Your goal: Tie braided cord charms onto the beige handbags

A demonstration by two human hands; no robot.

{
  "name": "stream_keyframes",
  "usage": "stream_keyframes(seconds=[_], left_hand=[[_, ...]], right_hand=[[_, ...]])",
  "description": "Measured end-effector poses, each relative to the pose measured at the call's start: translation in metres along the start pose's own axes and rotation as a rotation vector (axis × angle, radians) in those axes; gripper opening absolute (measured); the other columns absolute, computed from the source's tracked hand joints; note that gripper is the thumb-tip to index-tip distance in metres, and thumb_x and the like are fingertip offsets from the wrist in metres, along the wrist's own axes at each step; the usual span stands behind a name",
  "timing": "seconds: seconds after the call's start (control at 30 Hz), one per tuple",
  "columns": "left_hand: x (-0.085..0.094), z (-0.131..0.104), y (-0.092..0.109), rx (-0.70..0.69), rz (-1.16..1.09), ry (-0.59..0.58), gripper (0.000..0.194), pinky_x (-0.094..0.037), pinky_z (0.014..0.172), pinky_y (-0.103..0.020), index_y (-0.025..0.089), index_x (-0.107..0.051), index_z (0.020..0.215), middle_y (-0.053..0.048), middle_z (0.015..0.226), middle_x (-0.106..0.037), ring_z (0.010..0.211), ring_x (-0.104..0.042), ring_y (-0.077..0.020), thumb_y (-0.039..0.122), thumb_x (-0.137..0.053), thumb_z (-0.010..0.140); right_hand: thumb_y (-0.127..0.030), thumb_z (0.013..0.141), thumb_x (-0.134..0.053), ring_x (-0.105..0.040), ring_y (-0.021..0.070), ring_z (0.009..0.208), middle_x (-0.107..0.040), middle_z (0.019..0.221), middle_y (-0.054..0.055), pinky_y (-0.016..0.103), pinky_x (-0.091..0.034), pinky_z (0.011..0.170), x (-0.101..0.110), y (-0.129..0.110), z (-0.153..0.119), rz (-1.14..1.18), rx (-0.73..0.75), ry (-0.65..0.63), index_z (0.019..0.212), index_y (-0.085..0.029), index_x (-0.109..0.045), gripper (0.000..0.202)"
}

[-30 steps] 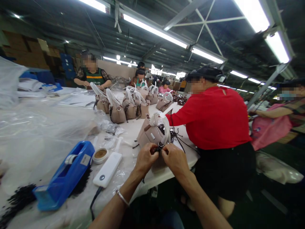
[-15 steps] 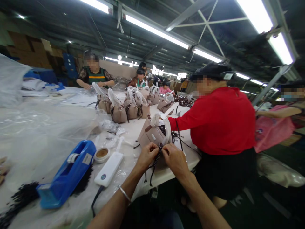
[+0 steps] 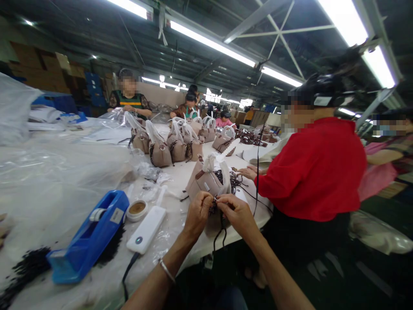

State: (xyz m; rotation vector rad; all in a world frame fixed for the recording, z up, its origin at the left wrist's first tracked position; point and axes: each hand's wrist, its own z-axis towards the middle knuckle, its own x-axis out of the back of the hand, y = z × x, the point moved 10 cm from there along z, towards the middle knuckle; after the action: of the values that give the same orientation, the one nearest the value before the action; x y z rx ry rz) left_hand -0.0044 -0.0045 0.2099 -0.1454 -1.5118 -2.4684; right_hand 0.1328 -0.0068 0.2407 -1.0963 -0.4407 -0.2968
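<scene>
A beige handbag (image 3: 200,184) with handles wrapped in white stands at the table's front edge. Just in front of it, my left hand (image 3: 198,212) and my right hand (image 3: 238,212) meet, fingertips pinched together. Between them they grip a dark braided cord (image 3: 223,221) at the bag's near side, its two thin ends dangling below. A small shiny bit shows at the fingertips, too small to make out. My fingers hide part of the cord and the front of the bag. More dark cords (image 3: 235,180) lie behind the bag.
On the left stand a blue tape dispenser (image 3: 92,234), a small round tub (image 3: 137,209) and a white power bank (image 3: 146,230) with a black cable. Several wrapped handbags (image 3: 159,150) stand farther back. A co-worker in red (image 3: 318,172) is close on the right; another person (image 3: 129,101) works across the table.
The cord's hanging ends have swung to the right, and my right hand's fingers have shifted at the pinch. The co-worker in red has leaned back to the right, drawing an arm away from behind the bag.
</scene>
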Motion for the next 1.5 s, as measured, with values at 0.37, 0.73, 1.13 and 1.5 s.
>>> stream_keyframes(seconds=[0.37,0.73,1.13,1.5], left_hand=[[-0.016,0.008,-0.011,0.005,0.396,-0.084,0.012,-0.043,0.08,-0.037,0.018,-0.062,0.088,-0.006,0.089,-0.061,0.088,-0.056,-0.0232,0.024,-0.064,0.077],[-0.009,0.015,-0.031,0.151,0.0,-0.243,0.016,-0.049,0.074,-0.03,0.018,-0.066,0.085,-0.003,0.085,-0.067,0.082,-0.063,-0.0186,0.022,-0.066,0.069],[-0.023,0.006,-0.06,0.317,-0.414,-0.414,0.031,-0.038,0.052,-0.021,0.015,-0.06,0.086,0.003,0.065,-0.057,0.055,-0.051,-0.0088,0.041,-0.071,0.074],[-0.028,0.008,-0.061,0.35,-0.417,-0.45,0.032,-0.036,0.051,-0.021,0.017,-0.056,0.084,0.004,0.062,-0.055,0.053,-0.05,-0.0088,0.046,-0.066,0.076]], right_hand=[[-0.028,0.078,-0.062,-0.061,0.0146,0.059,-0.069,0.073,0.0,0.026,-0.051,0.058,0.001,0.014,-0.002,0.055,-0.174,0.03,0.085,-0.021,-0.069,0.013],[-0.015,0.085,-0.054,-0.06,0.0146,0.076,-0.059,0.096,0.006,0.027,-0.047,0.073,-0.01,-0.023,-0.004,-0.546,0.108,0.031,0.078,-0.019,-0.067,0.015],[-0.032,0.087,-0.058,-0.061,0.0155,0.071,-0.067,0.077,0.0,0.026,-0.048,0.067,-0.017,-0.013,-0.002,-0.084,-0.008,-0.029,0.082,-0.022,-0.067,0.014],[-0.017,0.086,-0.056,-0.06,0.0141,0.076,-0.06,0.093,0.004,0.027,-0.044,0.071,-0.015,-0.022,-0.005,-0.593,0.083,0.048,0.074,-0.019,-0.065,0.016]])
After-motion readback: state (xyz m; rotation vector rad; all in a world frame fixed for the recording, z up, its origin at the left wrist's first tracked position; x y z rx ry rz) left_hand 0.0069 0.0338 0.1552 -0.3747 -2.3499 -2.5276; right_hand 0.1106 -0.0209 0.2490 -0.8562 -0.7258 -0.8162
